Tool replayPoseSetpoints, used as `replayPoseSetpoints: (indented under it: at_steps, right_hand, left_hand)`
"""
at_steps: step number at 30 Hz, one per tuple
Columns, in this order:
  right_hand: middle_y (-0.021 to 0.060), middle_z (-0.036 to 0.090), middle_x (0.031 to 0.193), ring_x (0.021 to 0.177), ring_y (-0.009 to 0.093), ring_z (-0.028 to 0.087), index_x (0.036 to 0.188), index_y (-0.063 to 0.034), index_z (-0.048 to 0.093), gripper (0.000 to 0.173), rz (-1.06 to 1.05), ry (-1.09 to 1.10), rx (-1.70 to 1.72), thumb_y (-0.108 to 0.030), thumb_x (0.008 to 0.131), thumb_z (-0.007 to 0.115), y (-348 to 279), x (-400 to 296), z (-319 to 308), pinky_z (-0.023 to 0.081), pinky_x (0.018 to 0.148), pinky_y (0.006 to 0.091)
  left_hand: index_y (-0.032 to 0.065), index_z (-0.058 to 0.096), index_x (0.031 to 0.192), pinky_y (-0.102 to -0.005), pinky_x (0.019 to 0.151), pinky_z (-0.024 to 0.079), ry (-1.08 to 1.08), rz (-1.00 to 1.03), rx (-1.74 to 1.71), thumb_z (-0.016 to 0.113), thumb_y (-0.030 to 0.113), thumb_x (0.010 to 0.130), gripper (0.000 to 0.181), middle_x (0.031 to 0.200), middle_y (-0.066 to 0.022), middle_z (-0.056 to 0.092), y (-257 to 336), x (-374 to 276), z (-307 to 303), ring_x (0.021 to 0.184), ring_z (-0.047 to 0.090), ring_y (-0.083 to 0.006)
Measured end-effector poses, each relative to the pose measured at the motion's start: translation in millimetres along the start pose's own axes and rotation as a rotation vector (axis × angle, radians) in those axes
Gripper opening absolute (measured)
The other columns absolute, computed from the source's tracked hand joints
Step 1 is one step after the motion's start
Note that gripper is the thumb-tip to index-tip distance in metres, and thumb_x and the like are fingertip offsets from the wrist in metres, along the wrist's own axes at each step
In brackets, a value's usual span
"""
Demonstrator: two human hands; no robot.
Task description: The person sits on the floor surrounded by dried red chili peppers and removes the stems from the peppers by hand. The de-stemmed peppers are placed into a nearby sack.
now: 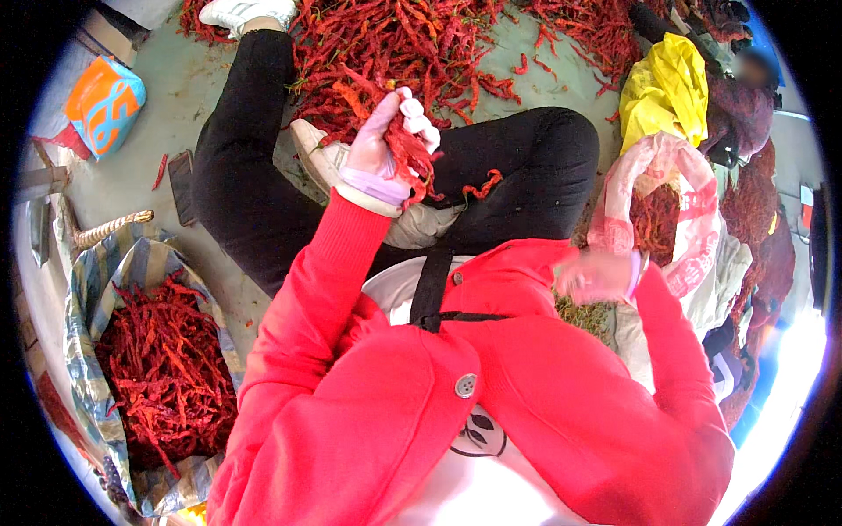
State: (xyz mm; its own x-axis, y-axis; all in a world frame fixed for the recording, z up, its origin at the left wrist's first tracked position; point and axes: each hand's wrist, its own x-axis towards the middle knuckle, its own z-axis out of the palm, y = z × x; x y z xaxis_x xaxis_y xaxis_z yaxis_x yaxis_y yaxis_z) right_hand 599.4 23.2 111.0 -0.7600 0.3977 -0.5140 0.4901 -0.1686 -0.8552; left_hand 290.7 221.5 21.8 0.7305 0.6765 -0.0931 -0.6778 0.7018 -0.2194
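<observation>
My left hand (pixel 373 141) is raised over my lap, closed around a bunch of dried red chillies (pixel 412 156). White coverings wrap some of its fingers, and a lilac band circles the wrist. Beyond it spreads a heap of dried red chillies (pixel 395 49) on the floor. My right hand (pixel 594 276) is blurred by motion at my right hip, close to a pink-and-white plastic bag (pixel 608 210) with red chillies inside. Whether its fingers hold anything is unclear. Below that hand shows a pile of greenish stems (pixel 584 321). One loose chilli (pixel 483 185) lies on my black trouser leg.
A striped woven sack (pixel 85 342) full of dried chillies stands at my left. Near it are a phone (pixel 180 187) and an orange-and-blue package (pixel 105 107). A yellow plastic bag (pixel 664 89) sits at right, beside another person (pixel 740 115). More chillies (pixel 756 197) lie farther right.
</observation>
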Motion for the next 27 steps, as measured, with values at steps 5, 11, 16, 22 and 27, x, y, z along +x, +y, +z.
replayPoseSetpoints:
  at_steps: [5, 11, 16, 22, 27]
  right_hand:
    - [0.0088, 0.060, 0.079, 0.078, 0.017, 0.059, 0.092, -0.0006, 0.059, 0.021, -0.028, 0.456, -0.490, -0.021, 0.086, 0.057, -46, 61, -1, 0.047, 0.068, 0.0318]
    - [0.0140, 0.056, 0.063, 0.058, 0.024, 0.056, 0.075, 0.0024, 0.056, 0.026, -0.241, 1.013, 0.132, -0.022, 0.082, 0.061, -100, 188, -19, 0.045, 0.057, 0.0331]
    - [0.0101, 0.055, 0.068, 0.054, 0.018, 0.052, 0.075, -0.0001, 0.056, 0.023, -0.199, 0.840, 0.276, -0.022, 0.082, 0.060, -83, 205, -29, 0.042, 0.050, 0.0320]
    - [-0.0001, 0.054, 0.073, 0.052, 0.007, 0.044, 0.084, -0.0066, 0.054, 0.016, -0.157, 0.513, 1.099, -0.022, 0.087, 0.056, -75, 216, -37, 0.033, 0.046, 0.0218]
    - [-0.0015, 0.052, 0.071, 0.057, 0.008, 0.046, 0.080, -0.0067, 0.054, 0.015, -0.117, 0.572, 0.618, -0.021, 0.085, 0.056, -72, 225, -62, 0.036, 0.050, 0.0205]
  left_hand:
    - [0.0056, 0.059, 0.099, -0.0294, 0.075, 0.037, -0.024, 0.014, -0.033, 0.045, 0.021, 0.094, 0.021, 0.078, 0.0001, 0.055, -11, -10, 21, 0.069, 0.050, -0.0132]
    - [0.0092, 0.054, 0.100, -0.0365, 0.088, 0.038, -0.063, 0.176, 0.308, 0.046, 0.022, 0.094, 0.016, 0.078, 0.0038, 0.046, -24, -26, 33, 0.075, 0.048, -0.0122]
    - [0.0100, 0.052, 0.102, -0.0393, 0.094, 0.041, -0.076, 0.231, 0.406, 0.048, 0.026, 0.094, 0.018, 0.080, 0.0006, 0.050, -11, -33, 17, 0.076, 0.052, -0.0158]
    - [0.0105, 0.054, 0.099, -0.0398, 0.086, 0.047, 0.018, 0.239, 0.309, 0.046, 0.027, 0.095, 0.019, 0.081, -0.0007, 0.055, -5, -29, 7, 0.079, 0.057, -0.0192]
    - [0.0103, 0.054, 0.096, -0.0397, 0.084, 0.049, 0.161, 0.208, 0.406, 0.046, 0.030, 0.095, 0.021, 0.081, -0.0030, 0.059, 8, -27, 12, 0.081, 0.059, -0.0201]
